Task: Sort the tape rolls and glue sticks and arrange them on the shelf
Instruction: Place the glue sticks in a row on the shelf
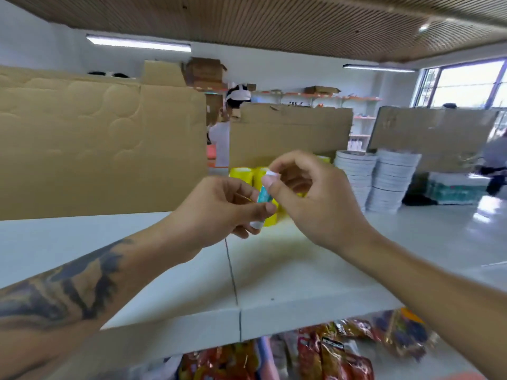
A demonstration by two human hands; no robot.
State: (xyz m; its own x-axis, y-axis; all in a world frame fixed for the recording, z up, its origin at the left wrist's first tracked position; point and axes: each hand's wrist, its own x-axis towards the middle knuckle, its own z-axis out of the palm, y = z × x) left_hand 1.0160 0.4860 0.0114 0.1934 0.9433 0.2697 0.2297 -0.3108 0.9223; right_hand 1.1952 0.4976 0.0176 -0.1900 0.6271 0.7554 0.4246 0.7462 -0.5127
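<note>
A small teal and white glue stick [264, 197] is held over the white shelf [288, 272]. My left hand [219, 208] grips its lower part, with the white base showing below my fingers. My right hand [312, 198] pinches its white top end between thumb and forefinger. Behind my hands, yellow tape rolls [242, 174] stand on the shelf, partly hidden. White tape rolls [389, 179] are stacked in two tall piles at the right rear of the shelf.
Brown cardboard sheets [96, 149] stand along the back of the shelf. Colourful snack packets [329, 352] lie on the lower shelf beneath. A person [222, 133] stands behind the cardboard. Another person [496, 165] is at the far right.
</note>
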